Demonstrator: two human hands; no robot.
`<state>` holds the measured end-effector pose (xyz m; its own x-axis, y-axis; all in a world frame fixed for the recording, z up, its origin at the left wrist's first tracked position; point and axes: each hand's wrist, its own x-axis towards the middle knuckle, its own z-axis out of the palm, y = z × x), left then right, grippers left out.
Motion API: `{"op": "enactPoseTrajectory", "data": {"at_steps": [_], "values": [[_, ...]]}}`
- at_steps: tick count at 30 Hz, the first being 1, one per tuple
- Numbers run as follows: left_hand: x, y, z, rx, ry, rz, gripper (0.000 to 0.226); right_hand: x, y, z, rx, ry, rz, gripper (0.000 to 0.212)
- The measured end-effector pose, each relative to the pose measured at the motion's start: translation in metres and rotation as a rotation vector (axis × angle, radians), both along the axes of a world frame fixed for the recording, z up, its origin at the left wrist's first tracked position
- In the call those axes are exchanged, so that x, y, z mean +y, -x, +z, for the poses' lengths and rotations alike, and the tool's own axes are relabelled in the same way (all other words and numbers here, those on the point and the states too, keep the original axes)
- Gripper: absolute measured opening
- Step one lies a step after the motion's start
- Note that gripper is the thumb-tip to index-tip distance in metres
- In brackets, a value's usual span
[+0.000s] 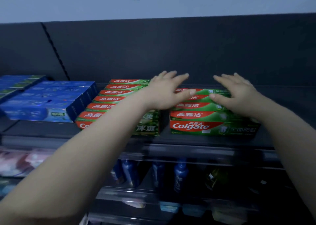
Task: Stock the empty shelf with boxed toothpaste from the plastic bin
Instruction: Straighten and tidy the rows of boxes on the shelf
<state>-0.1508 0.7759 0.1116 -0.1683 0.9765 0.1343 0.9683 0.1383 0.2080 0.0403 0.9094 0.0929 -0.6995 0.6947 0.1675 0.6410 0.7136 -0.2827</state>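
The right row of toothpaste boxes (212, 122) is made of long, slim cardboard cartons with sharp edges and a glossy red-and-green print. They stand on edge one behind another across the dark matte shelf (282, 108), and the front carton shows white "Colgate" lettering on a red band. Both hands are flat and wide, with fingers straight and slightly spread, holding nothing. The right hand (237, 95) lies palm down on the tops of the rear cartons of this row. The left hand (165, 91) reaches over the gap beside them with its thumb at the rearmost carton, though motion blur hides whether its palm touches anything. Just beside, under the left forearm, the left row of toothpaste boxes (106, 99) has the same red and green colours and runs deeper toward the back. Farther left, shiny blue boxes (51, 101) are packed together at a slight angle. A dark flat back panel (171, 54) rises behind the shelf, with a pale wall (153, 1) above it. On the level below stand blue bottles (180, 175) behind a clear rail, with soft pink packets (20, 161) to the left.
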Motion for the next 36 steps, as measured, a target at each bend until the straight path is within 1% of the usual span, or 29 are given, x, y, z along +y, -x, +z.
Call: {"op": "enactPoseTrajectory", "data": {"at_steps": [2,4,5,8,10,12,17,19,22,24,26,28,30,31,33,34,36], "values": [[-0.034,0.027,0.007,0.041,-0.166,-0.035,0.072,-0.033,0.016,0.002,0.062,-0.033,0.104,0.069],[-0.072,0.054,0.004,0.063,-0.229,-0.011,0.067,-0.067,0.038,-0.003,0.071,-0.053,0.215,0.068],[-0.091,0.065,-0.001,0.064,-0.22,0.021,0.071,-0.083,0.05,-0.006,0.059,-0.054,0.264,0.068],[-0.131,0.087,-0.018,0.087,-0.099,0.083,0.094,-0.119,0.082,-0.013,-0.056,-0.092,0.338,0.071],[-0.144,0.095,-0.028,0.122,-0.017,0.097,0.095,-0.135,0.099,-0.016,-0.143,-0.117,0.31,0.074],[-0.149,0.102,-0.038,0.151,0.012,0.086,0.086,-0.143,0.109,-0.02,-0.198,-0.124,0.264,0.074],[-0.147,0.114,-0.055,0.239,-0.046,0.07,0.079,-0.154,0.117,-0.022,-0.237,-0.161,0.208,0.07],[-0.146,0.115,-0.062,0.264,-0.111,0.062,0.077,-0.158,0.117,-0.022,-0.255,-0.169,0.185,0.069],[-0.147,0.116,-0.066,0.284,-0.172,0.039,0.074,-0.163,0.122,-0.018,-0.274,-0.123,0.129,0.071],[-0.154,0.121,-0.065,0.234,-0.219,-0.002,0.072,-0.173,0.132,-0.015,-0.222,-0.107,0.102,0.074],[-0.172,0.136,-0.061,0.141,-0.355,-0.015,0.069,-0.191,0.146,-0.015,-0.08,-0.124,0.123,0.075],[-0.196,0.165,-0.063,0.154,-0.506,0.058,0.065,-0.213,0.165,-0.02,0.042,-0.137,0.173,0.072],[-0.219,0.201,-0.07,0.24,-0.563,0.217,0.061,-0.233,0.189,-0.025,0.088,-0.168,0.228,0.068],[-0.23,0.216,-0.072,0.268,-0.536,0.306,0.062,-0.241,0.203,-0.026,0.085,-0.173,0.252,0.067],[-0.249,0.241,-0.076,0.246,-0.408,0.463,0.069,-0.254,0.233,-0.025,0.043,-0.175,0.304,0.065],[-0.257,0.251,-0.078,0.226,-0.35,0.522,0.074,-0.259,0.249,-0.024,0.015,-0.179,0.329,0.064],[-0.271,0.271,-0.078,0.21,-0.304,0.603,0.08,-0.266,0.277,-0.023,-0.026,-0.191,0.358,0.061]]}}
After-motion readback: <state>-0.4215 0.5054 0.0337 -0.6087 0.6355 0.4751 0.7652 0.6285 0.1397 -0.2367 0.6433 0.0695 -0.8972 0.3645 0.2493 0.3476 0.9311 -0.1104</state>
